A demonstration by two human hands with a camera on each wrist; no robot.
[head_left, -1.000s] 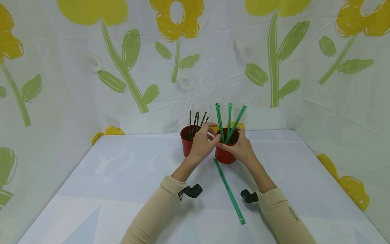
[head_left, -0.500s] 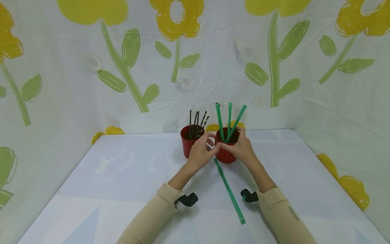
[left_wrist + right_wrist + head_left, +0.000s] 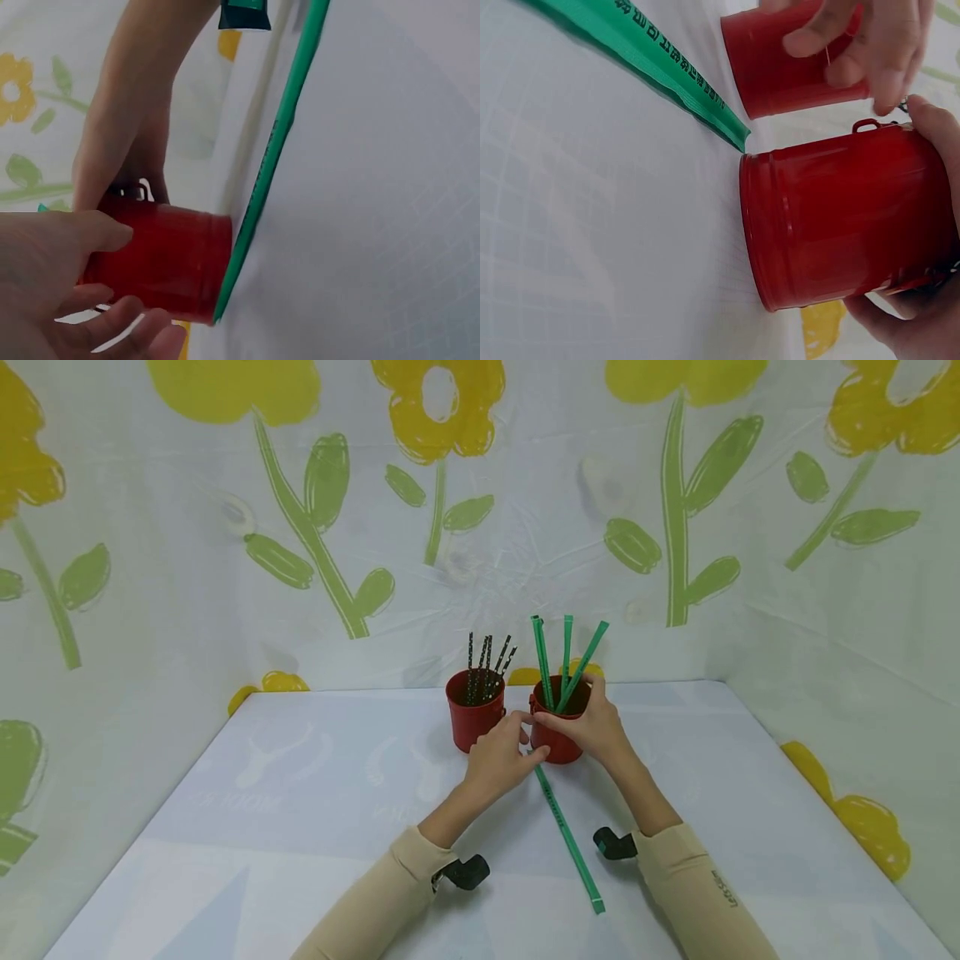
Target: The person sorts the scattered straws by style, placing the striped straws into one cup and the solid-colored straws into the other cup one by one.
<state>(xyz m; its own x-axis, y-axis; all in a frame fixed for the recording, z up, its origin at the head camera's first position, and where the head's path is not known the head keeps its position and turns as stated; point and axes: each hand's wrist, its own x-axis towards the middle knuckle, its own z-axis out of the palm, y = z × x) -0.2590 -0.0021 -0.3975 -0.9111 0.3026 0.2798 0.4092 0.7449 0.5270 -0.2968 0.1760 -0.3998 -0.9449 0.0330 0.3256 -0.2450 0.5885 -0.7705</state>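
My right hand point(image 3: 597, 727) grips the rim of the right red bucket point(image 3: 556, 745), thumb at the near side and fingers around the far right. Inside this bucket stand several long green slim sleeves point(image 3: 566, 643), like wrapped straws. My left hand point(image 3: 498, 760) hovers at the bucket's lower left with fingers spread in a loose curve, holding nothing; the left wrist view shows its thumb close to the red wall point(image 3: 169, 255). Another printed green sleeve point(image 3: 566, 835) lies on the table, its far end by the bucket's base.
To the left stands a second red bucket point(image 3: 468, 727) holding several black straws with light spots point(image 3: 487, 664). The white table point(image 3: 300, 827) meets a flower-printed cloth point(image 3: 525, 527) at its back and sides.
My left hand has moved down, from between the two bucket rims to the right bucket's lower left, and its thumb has parted from my right thumb. The right hand has stayed put.
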